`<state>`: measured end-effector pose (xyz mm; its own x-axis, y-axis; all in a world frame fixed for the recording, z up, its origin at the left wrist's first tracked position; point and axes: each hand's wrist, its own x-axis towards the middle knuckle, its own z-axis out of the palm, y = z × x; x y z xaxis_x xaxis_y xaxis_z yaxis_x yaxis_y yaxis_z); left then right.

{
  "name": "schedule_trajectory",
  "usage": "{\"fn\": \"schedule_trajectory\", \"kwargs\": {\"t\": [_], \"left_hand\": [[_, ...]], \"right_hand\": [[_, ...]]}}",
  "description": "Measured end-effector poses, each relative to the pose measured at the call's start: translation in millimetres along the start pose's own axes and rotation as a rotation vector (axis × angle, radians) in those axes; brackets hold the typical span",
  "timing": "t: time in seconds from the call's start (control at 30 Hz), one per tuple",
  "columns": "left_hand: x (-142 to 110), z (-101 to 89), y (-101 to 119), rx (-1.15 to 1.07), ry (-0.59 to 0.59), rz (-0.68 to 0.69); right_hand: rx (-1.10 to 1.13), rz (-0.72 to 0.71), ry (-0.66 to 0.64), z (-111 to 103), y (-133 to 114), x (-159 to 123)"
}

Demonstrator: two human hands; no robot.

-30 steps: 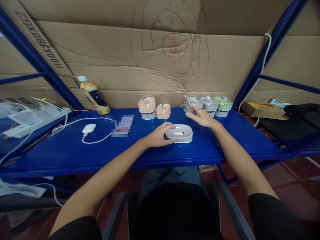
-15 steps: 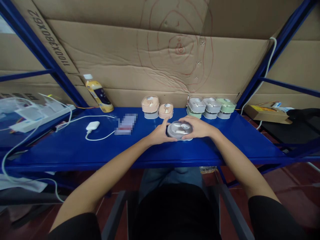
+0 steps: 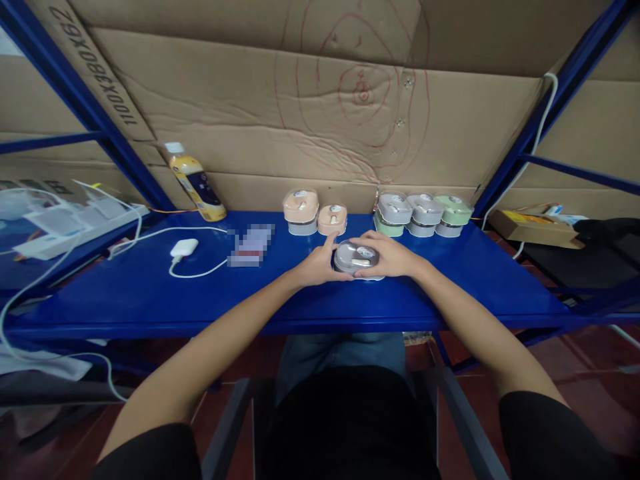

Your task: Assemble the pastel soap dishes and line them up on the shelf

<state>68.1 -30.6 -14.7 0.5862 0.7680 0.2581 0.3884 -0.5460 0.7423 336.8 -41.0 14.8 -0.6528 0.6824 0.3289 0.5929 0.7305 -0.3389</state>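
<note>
- The left hand [image 3: 320, 265] and the right hand [image 3: 389, 259] are both grasping the oval grey plastic case with a clear cover [image 3: 361, 257] from its two sides; the fingers curve over the top, so neither hand is released.
- This case is on the glossy blue steel shelf [image 3: 150, 300], in front of the row of containers and some way back from the front edge. A small pale part shows under the cover, but I cannot tell what it is.
- The smooth plastic may slip between the fingers if the grip is light or the skin is damp, and then the case could drop back on the shelf.
- If the hands press unevenly, the cover could tilt or come apart from the grey base, and the small part inside could shift.
- The painted shelf looks slippery, so a side push could make the case slide.
- Just behind the right hand stand two grey round-cornered cases [image 3: 405, 213] and a pale green case [image 3: 453, 210]. A careless movement of the knuckles could knock them, because they are stacked and may fall.
- Two peach-coloured cases [image 3: 317, 213] stand behind the left hand, and they could be hit in the same way.
- Further left, the thin white cable [image 3: 197, 272] of a white charger [image 3: 184, 248] lies flat on the shelf; an elbow or sleeve could catch it.
</note>
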Motion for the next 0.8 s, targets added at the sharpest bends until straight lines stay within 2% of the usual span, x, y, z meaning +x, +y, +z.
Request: {"fn": "schedule_trajectory", "kwargs": {"t": [0.4, 0.6, 0.8], "left_hand": [[1, -3.2, 1, 0.014, -0.033, 0.028], [3, -3.3, 3, 0.038, -0.046, 0.015], [5, -2.3, -1, 0.049, -0.037, 0.007]], "right_hand": [[-0.037, -0.003, 0.003, -1, -4, 1], [-0.063, 0.023, -0.033, -7, -9, 0], [-0.075, 0.08, -0.022, -4, -12, 0]]}}
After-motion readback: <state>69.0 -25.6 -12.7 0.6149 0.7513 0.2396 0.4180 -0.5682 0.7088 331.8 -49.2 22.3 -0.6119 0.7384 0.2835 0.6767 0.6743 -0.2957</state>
